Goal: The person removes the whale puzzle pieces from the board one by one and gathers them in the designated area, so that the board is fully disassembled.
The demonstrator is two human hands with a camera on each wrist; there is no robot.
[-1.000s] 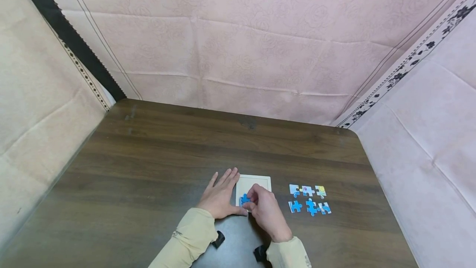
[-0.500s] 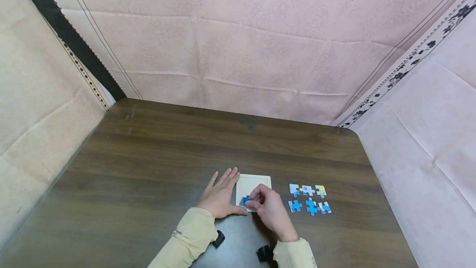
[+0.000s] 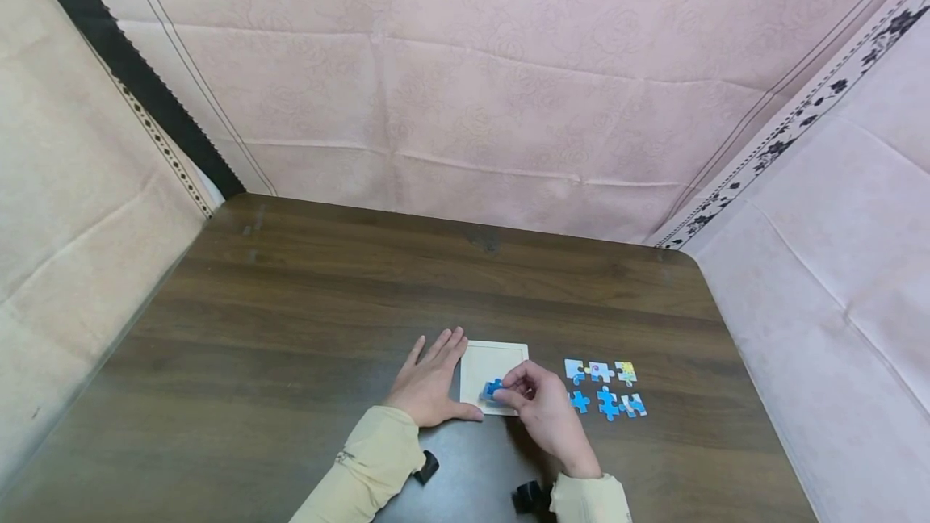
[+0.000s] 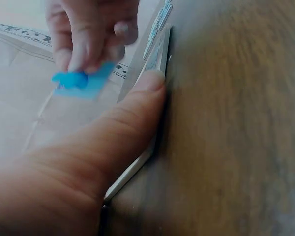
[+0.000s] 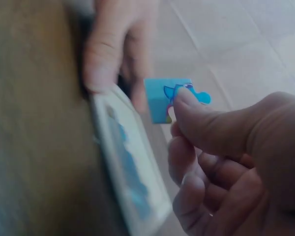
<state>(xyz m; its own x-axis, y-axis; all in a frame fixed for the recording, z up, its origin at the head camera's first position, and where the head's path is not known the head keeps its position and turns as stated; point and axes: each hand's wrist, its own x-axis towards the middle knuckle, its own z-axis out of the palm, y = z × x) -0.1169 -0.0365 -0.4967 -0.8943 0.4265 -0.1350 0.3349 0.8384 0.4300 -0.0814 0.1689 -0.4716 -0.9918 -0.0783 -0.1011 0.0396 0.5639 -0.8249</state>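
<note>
A small white puzzle tray (image 3: 475,363) lies on the table. My left hand (image 3: 429,386) rests at its left side with straight, spread fingers, and in the left wrist view the thumb (image 4: 132,110) presses on the tray's near edge. Over the tray's near part, my right hand (image 3: 545,410) pinches a blue jigsaw piece (image 5: 157,98) between thumb and fingers. That piece is held up off the tray, its printed face turned toward the right wrist camera. A blurred blue patch (image 5: 130,167) shows on the tray in the right wrist view; I cannot tell what it is.
Several loose jigsaw pieces lie in two rows right of the tray, among them a yellow-cornered piece (image 3: 626,372) and a blue piece (image 3: 609,403). The brown wooden table (image 3: 327,305) stretches away to a pale cloth (image 3: 465,87) hung behind and at both sides.
My right hand has moved to the right across the tray, carrying the blue jigsaw piece with it. My left hand has stayed in place.
</note>
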